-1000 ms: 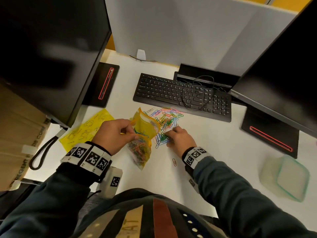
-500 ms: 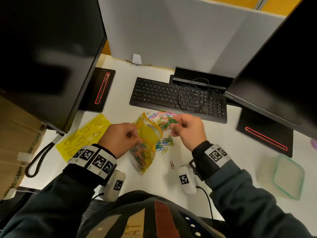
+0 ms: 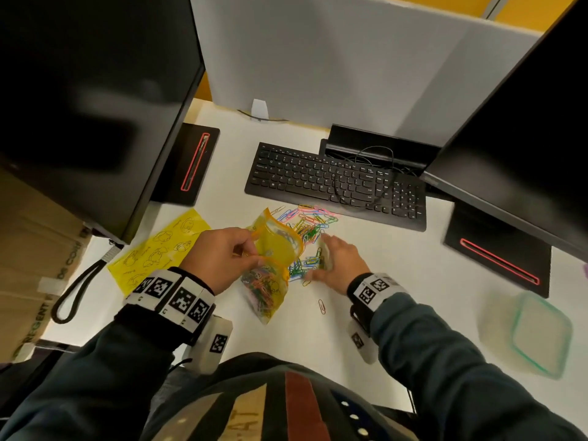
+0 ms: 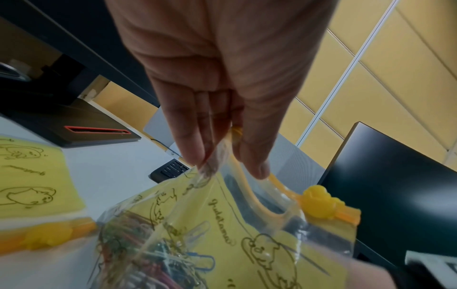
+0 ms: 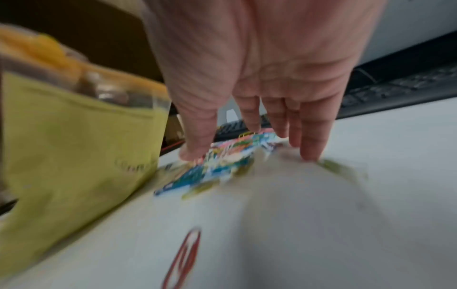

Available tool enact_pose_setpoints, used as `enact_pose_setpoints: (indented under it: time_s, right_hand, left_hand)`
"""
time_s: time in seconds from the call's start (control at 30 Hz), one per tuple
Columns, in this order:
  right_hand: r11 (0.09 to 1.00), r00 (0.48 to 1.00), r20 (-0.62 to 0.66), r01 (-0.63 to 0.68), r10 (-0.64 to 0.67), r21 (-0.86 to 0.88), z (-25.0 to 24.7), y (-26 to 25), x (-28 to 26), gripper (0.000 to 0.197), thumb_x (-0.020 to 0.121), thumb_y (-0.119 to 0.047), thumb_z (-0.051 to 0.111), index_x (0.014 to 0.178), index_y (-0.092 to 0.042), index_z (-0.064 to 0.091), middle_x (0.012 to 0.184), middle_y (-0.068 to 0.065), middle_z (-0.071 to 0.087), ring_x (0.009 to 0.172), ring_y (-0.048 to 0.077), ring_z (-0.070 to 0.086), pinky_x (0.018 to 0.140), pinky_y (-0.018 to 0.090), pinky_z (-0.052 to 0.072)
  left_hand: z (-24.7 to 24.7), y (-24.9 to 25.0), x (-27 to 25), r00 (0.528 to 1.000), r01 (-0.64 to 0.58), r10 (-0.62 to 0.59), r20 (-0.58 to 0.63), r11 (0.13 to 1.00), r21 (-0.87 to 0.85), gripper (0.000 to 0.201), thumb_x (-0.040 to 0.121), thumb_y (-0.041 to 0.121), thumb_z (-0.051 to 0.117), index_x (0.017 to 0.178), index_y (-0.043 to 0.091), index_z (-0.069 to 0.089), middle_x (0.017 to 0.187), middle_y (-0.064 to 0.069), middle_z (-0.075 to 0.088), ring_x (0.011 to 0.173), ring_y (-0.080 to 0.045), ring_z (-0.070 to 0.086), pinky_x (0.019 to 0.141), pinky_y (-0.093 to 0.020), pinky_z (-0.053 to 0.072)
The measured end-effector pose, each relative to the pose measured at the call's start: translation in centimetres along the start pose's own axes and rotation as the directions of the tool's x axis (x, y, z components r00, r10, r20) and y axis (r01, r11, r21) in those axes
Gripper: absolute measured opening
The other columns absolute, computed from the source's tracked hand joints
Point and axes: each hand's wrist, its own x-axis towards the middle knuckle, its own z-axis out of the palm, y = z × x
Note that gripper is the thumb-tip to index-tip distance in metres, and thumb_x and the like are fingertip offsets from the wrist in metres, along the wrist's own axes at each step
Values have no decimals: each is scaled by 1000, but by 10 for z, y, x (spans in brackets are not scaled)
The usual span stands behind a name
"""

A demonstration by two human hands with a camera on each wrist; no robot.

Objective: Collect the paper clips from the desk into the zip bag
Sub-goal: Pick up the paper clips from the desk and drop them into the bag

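A yellow printed zip bag (image 3: pixel 275 249) stands on the white desk (image 3: pixel 397 281), its mouth open and many coloured paper clips (image 4: pixel 148 254) inside. My left hand (image 3: pixel 251 249) pinches the bag's rim near the orange zip track; the pinch is plain in the left wrist view, where the left hand (image 4: pixel 222 166) holds the bag (image 4: pixel 247 224). A loose pile of paper clips (image 3: pixel 310 224) lies right of the bag. My right hand (image 3: pixel 321 256) is down on that pile with its fingers straight. In the blurred right wrist view the right hand (image 5: pixel 247 148) touches the clips (image 5: pixel 222 166). One red clip (image 3: pixel 322 306) lies apart, nearer me.
A black keyboard (image 3: pixel 334 183) with a loose cable lies just behind the pile. Two dark monitors stand left and right on stands (image 3: pixel 187 167), (image 3: pixel 499 259). A second yellow bag (image 3: pixel 159 249) lies flat at the left. A lidded plastic box (image 3: pixel 534 335) sits at the right.
Half a second ago my right hand was raised at the bag's mouth, pinching clips. It has dropped back onto the pile with fingers spread. The left hand still holds the bag.
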Motion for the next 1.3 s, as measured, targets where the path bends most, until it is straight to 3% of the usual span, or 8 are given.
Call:
enact_pose_setpoints:
  time_s: [0.2,0.43,0.6,0.77,0.87,1.07,1.17,1.3]
  right_hand:
    - [967,978,2,207,-209,-148,29,-22,-8,52,83,-19,61,132,-21,46,136,6,48,124,29,40,98,38,43]
    - [957,973,-33,217,-228,-193,29,-18,-8,26,89,-5,45,111,-8,58,107,16,55,101,33,54,83,36,47]
    - [993,988,-137,81,-69,85,14,-9,-9,22,82,1,52,88,-10,70,92,10,68,89,28,61,78,25,45]
    - [843,946,-318,125,57,523,-27,-25,-23,33,79,5,62,61,-23,62,62,-2,62,55,12,56,59,25,52]
    - [779,935,-353,253,-43,574,-49,-53,-28,35,76,5,66,61,-26,59,64,5,61,53,16,55,52,26,49]
    - [880,947,-221,304,-235,366,-44,-82,-32,27,76,-9,72,101,-19,70,95,1,67,76,14,57,77,27,49]
    - [878,944,-314,233,-101,419,-45,-56,-30,33,78,-12,71,109,-23,64,100,-1,62,73,12,56,74,27,48]
    - [975,962,-189,-174,199,142,-27,12,-21,30,85,-5,56,114,-12,59,115,12,60,101,27,59,87,27,43]
  left_hand:
    - [0,0,0,1000,16,-16,-3,1000,-4,14,68,14,77,64,12,64,119,-5,65,92,-4,59,69,-2,37]
    - [-2,-4,-3,999,30,-30,-26,1000,-3,15,68,14,76,63,14,63,114,-4,67,90,-7,60,70,-10,40]
    - [-1,-3,-2,1000,8,-8,-13,1000,-18,15,68,13,76,62,14,63,118,-5,66,95,-8,61,79,-18,45]
    - [1,-2,-1,1000,1,-1,3,1000,-12,15,68,15,76,63,16,63,118,-5,65,101,-13,62,88,-28,47]
    - [3,0,0,1000,-9,9,5,1000,8,18,68,16,77,60,21,61,113,-4,68,98,-13,63,85,-27,48]
    - [4,6,-1,1000,-14,14,5,1000,-4,14,68,14,77,62,14,64,88,-7,72,91,-21,64,81,-34,51]
    - [2,2,-1,1000,-8,8,4,1000,-29,17,67,15,78,60,19,62,108,-4,69,98,-15,63,87,-35,51]
    - [2,0,-2,1000,-15,15,0,999,-34,16,67,15,78,61,18,63,116,-5,67,101,-11,62,90,-32,50]
